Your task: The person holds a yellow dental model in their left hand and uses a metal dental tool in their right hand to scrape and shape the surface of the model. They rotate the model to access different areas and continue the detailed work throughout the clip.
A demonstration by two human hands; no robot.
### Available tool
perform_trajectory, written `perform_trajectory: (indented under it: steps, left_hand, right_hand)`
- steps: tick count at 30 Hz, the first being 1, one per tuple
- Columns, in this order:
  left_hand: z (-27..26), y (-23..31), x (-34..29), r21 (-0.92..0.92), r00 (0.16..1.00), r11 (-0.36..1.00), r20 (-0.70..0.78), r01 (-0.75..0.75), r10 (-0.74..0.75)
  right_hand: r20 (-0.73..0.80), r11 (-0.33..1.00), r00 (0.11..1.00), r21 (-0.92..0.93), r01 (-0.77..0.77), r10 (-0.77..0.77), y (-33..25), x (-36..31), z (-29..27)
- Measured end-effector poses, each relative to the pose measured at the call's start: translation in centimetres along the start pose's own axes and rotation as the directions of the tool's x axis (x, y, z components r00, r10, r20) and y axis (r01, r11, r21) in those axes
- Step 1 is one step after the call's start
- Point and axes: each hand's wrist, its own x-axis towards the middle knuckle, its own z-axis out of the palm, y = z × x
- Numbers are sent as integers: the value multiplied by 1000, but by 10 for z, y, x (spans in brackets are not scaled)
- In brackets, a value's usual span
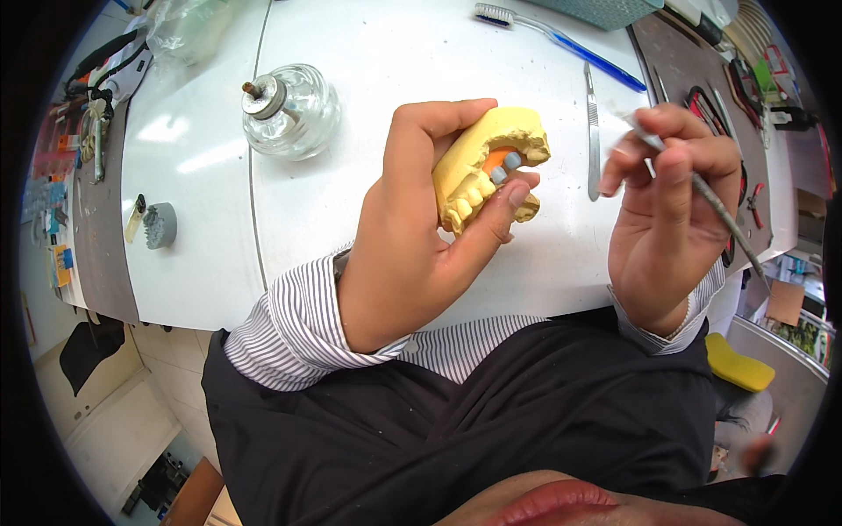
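Observation:
My left hand (412, 219) is closed around a yellow plaster dental model (469, 167), thumb along its near side and index finger over its far edge. Two small grey tooth-shaped pieces sit on an orange patch (497, 159) inside the arch. To the right, my right hand (671, 202) pinches a thin metal dental instrument (715, 206) between thumb and fingers. Its handle slants down to the right, and its upper end is blurred. The instrument is apart from the model.
A glass spirit lamp (289, 114) stands at the left of the white table (351, 44). A scalpel (593, 131) and a blue toothbrush (570, 48) lie beyond my right hand. A grey ridged block (160, 226) is far left. Pliers and tools crowd the right edge.

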Motion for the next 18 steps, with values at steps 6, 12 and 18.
perform_trajectory:
  steps: [6, 12, 18]
  left_hand:
    - [-5, 8, 4, -217, 983, 963, 119, 163, -140]
    - [-4, 11, 3, -318, 970, 920, 152, 229, -189]
    - [-3, 2, 4, -300, 973, 933, 171, 201, -154]
  right_hand:
    - [-49, 955, 985, 260, -145, 163, 4, 3, -9]
    - [85, 996, 993, 36, -86, 83, -3, 2, -5]
    - [493, 919, 868, -320, 232, -47, -23, 9, 2]
